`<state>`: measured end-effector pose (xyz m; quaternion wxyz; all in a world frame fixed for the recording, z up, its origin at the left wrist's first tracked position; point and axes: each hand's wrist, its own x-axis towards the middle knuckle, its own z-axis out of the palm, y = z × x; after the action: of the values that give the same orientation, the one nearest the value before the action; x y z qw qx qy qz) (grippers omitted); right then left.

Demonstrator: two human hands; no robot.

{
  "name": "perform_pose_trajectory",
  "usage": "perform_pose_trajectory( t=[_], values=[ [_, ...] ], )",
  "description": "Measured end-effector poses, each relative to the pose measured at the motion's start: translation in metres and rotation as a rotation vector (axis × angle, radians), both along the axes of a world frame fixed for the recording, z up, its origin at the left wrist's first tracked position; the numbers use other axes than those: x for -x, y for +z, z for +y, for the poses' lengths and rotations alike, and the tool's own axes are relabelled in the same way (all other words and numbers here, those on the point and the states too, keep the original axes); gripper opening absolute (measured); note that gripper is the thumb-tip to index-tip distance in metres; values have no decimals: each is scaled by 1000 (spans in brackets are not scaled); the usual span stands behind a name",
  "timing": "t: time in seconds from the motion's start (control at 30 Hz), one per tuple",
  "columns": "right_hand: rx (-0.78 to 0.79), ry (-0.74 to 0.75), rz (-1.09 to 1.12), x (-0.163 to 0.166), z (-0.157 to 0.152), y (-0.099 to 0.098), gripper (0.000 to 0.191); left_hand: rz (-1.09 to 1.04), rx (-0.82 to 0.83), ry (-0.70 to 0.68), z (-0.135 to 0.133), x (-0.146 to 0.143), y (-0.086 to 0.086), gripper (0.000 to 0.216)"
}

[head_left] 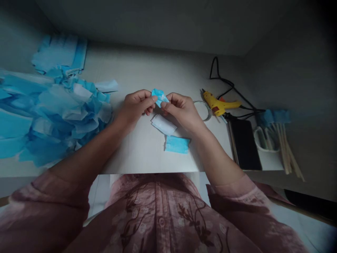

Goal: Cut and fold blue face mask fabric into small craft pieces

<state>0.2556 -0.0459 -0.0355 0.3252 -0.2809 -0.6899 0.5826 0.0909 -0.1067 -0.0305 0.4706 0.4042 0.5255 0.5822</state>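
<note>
Between my two hands is a small crinkled piece of blue and white sheet material (159,95), thin like fabric or paper. My left hand (138,105) pinches its left edge between thumb and fingers. On the other side, my right hand (181,107) grips its lower right edge, thumb on top. Just below the hands a whitish rectangular piece (164,125) lies on the table. A bright blue rectangular piece (177,144) rests nearer the front edge, close to my right forearm.
A large heap of blue and white pieces (65,112) covers the left side, with a flat stack (60,52) behind. To the right are a tape roll (210,111), a yellow glue gun (219,104) with black cord, a dark phone-like slab (244,144), a white container (265,140) and wooden sticks (285,151).
</note>
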Motion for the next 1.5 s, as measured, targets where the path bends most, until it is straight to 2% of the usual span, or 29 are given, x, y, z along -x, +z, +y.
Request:
perform_pose_trajectory(
  t=[0.1, 0.2, 0.33, 0.57, 0.77, 1.0, 1.17, 1.23, 1.33, 1.5],
  values=[
    [25, 65, 7, -1, -1, 3, 35, -163, 63, -73, -1, -2, 4, 24],
    [43, 68, 13, -1, -2, 4, 35, -214, 84, -95, -1, -2, 7, 22],
    [36, 12, -22, -1, -2, 3, 30, -150, 68, -91, 0, 0, 6, 18],
    [8, 5, -42, 2, -2, 1, 25, 21, 43, -77, 2, 5, -2, 8],
    [-20, 13, -79, 3, -3, 3, 18, 8, 74, -41, 2, 5, 0, 12],
    [-51, 57, -62, 0, -6, 7, 22, -156, 74, -98, 0, -1, 8, 21],
    [-42, 73, -20, -1, -4, 5, 29, -91, 62, -53, 1, 4, 5, 19],
    [-90, 22, -38, -2, 0, 4, 32, -82, 49, -43, 1, 6, 3, 16],
    [-226, -135, -38, -9, 10, 11, 34, -71, 40, -37, 1, 7, 2, 13],
    [-402, -422, 59, -49, 15, 48, 26, -117, 46, -28, -1, 5, 6, 16]
  ],
)
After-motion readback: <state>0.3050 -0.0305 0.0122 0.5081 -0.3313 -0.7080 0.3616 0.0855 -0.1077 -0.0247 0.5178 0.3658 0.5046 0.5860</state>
